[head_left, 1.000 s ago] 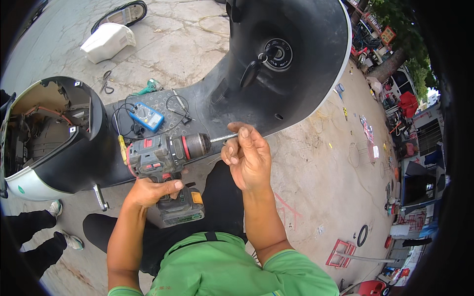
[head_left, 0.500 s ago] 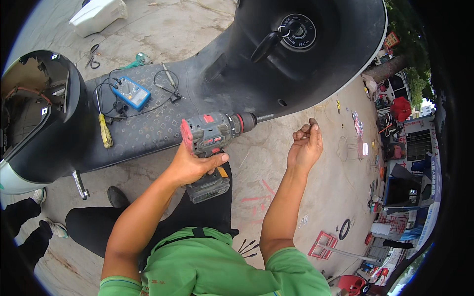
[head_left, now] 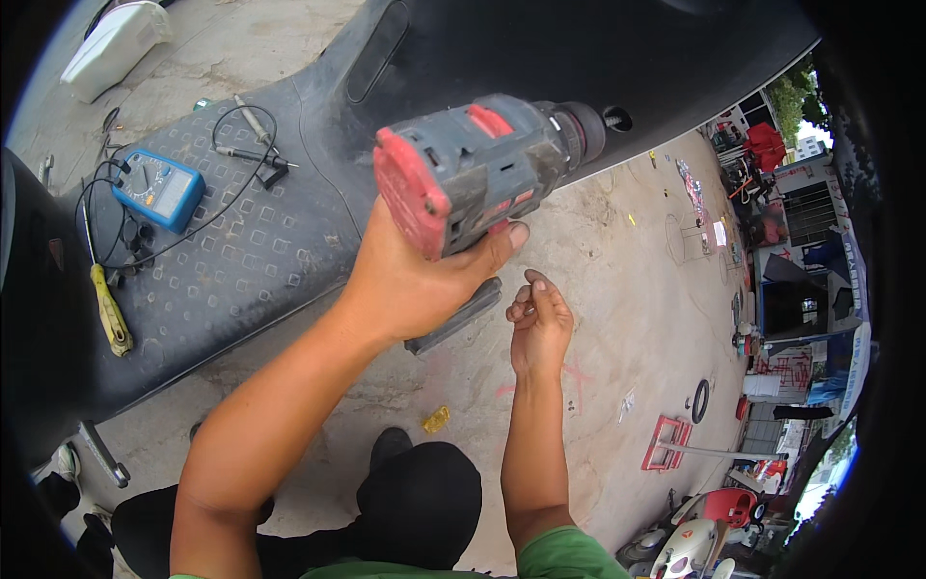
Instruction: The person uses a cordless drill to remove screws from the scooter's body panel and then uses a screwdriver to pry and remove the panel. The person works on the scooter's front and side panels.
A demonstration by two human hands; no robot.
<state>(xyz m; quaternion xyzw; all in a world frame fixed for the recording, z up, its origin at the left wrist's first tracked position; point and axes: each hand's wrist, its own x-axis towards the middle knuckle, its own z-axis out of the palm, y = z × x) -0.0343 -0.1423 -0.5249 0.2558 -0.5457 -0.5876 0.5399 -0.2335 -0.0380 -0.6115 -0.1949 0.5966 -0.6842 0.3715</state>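
My left hand is wrapped around the grip of a grey and red cordless drill. The bit at the drill's front points at a dark round hole in the black scooter panel; whether it touches inside cannot be seen. Below and right of the drill, my right hand is closed, thumb and fingertips together. Anything between those fingers is too small to name.
On the scooter's ridged footboard lie a blue multimeter with leads and a yellow-handled screwdriver. A side stand juts out below. Farther right are a red frame and a black tyre ring.
My left hand has carried the drill up and forward, its bit now at the panel's hole. The right hand stays closed, lower in the picture. The view has moved closer to the scooter.
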